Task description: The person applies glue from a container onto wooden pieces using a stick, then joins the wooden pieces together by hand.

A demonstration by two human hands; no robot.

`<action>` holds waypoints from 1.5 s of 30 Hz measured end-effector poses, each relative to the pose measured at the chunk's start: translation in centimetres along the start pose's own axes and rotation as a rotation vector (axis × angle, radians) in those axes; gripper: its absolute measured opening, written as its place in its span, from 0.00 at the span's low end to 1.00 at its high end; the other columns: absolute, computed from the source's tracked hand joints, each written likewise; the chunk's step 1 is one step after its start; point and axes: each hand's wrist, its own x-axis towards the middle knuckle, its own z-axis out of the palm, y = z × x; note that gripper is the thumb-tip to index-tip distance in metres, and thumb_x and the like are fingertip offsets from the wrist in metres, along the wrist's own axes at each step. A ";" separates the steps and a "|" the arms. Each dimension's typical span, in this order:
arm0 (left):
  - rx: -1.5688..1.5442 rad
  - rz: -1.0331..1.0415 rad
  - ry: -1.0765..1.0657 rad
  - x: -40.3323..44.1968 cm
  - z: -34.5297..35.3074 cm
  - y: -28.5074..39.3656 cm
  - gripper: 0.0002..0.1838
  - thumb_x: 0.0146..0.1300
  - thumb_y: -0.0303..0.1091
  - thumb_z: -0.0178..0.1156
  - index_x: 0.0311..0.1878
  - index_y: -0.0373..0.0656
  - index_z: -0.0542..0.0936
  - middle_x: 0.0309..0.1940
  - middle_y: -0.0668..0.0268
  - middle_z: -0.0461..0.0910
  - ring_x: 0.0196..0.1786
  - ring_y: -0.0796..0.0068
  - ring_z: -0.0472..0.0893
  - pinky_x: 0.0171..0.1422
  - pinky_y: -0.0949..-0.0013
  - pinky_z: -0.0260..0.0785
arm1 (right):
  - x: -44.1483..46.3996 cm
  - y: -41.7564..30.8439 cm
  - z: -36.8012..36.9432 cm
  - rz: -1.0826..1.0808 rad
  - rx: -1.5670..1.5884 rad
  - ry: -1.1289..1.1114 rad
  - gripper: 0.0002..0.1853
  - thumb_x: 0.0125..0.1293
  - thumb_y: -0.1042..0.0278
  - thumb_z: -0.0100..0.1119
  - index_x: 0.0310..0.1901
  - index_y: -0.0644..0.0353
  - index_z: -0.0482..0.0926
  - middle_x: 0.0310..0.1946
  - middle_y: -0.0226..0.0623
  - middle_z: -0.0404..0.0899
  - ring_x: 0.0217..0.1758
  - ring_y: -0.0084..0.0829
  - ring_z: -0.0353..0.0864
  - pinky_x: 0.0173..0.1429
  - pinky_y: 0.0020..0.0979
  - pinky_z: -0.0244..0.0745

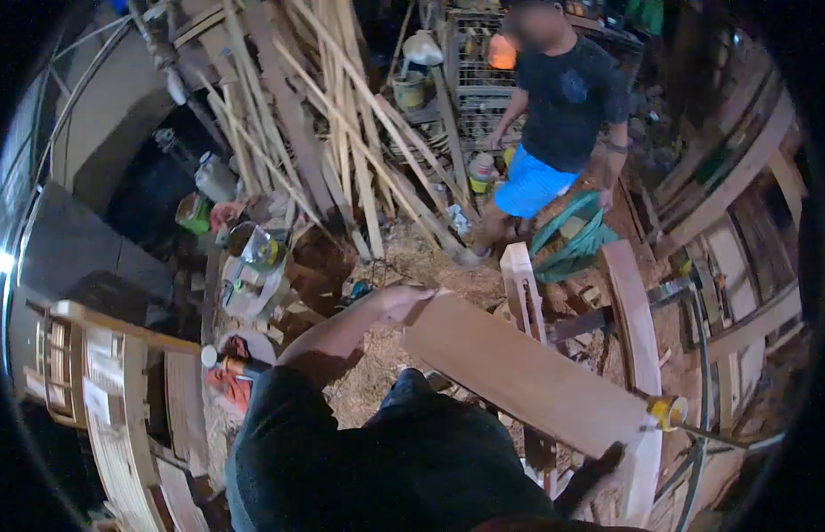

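A wide, flat wooden board [519,372] lies slanted in front of my body, its far left corner raised towards my left hand. My left hand [408,301] is closed on that corner, arm stretched forward. Near the board's right end, my right hand [600,470] is dark and low at its near edge; its fingers are hard to make out. A yellow clamp [667,412] sits at the board's right end, beside a long curved timber [632,328]. An upright slotted wooden post [522,284] stands just beyond the board.
A person in a dark shirt [568,106] and blue shorts stands ahead, beside a green sack [576,239]. Long wood strips [350,124] lean at the back. Wood shavings [377,381] cover the floor. Wooden frames [120,399] stand at the left; more timber [740,195] is at the right.
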 end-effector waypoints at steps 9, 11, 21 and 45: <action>0.754 0.277 0.075 3.3 12.6 2.3 0.36 0.69 0.66 0.65 0.55 0.36 0.87 0.53 0.51 0.88 0.56 0.59 0.87 0.60 0.53 0.77 | 0.7 2.7 -4.6 0.022 -0.141 -0.084 0.27 0.72 0.49 0.66 0.63 0.61 0.80 0.51 0.39 0.87 0.52 0.37 0.86 0.55 0.40 0.83; 0.856 0.317 0.145 5.3 14.6 1.6 0.39 0.65 0.69 0.65 0.53 0.35 0.87 0.53 0.46 0.87 0.58 0.50 0.86 0.61 0.49 0.76 | 0.7 3.0 -5.8 0.031 -0.165 -0.072 0.28 0.72 0.48 0.65 0.64 0.61 0.79 0.52 0.40 0.86 0.52 0.38 0.86 0.56 0.40 0.83; 1.041 0.360 0.300 4.1 20.1 1.6 0.45 0.64 0.69 0.65 0.66 0.35 0.71 0.53 0.34 0.83 0.58 0.32 0.83 0.65 0.42 0.75 | 0.4 4.8 -12.2 0.100 -0.278 0.059 0.32 0.74 0.43 0.61 0.69 0.60 0.76 0.57 0.43 0.85 0.56 0.42 0.85 0.57 0.43 0.82; 1.180 0.438 0.442 7.3 18.9 -0.4 0.35 0.72 0.68 0.55 0.55 0.40 0.84 0.39 0.43 0.87 0.47 0.40 0.87 0.54 0.45 0.79 | -1.3 10.9 -31.5 0.214 -0.316 0.371 0.31 0.78 0.47 0.62 0.66 0.69 0.78 0.54 0.49 0.86 0.50 0.40 0.87 0.49 0.39 0.84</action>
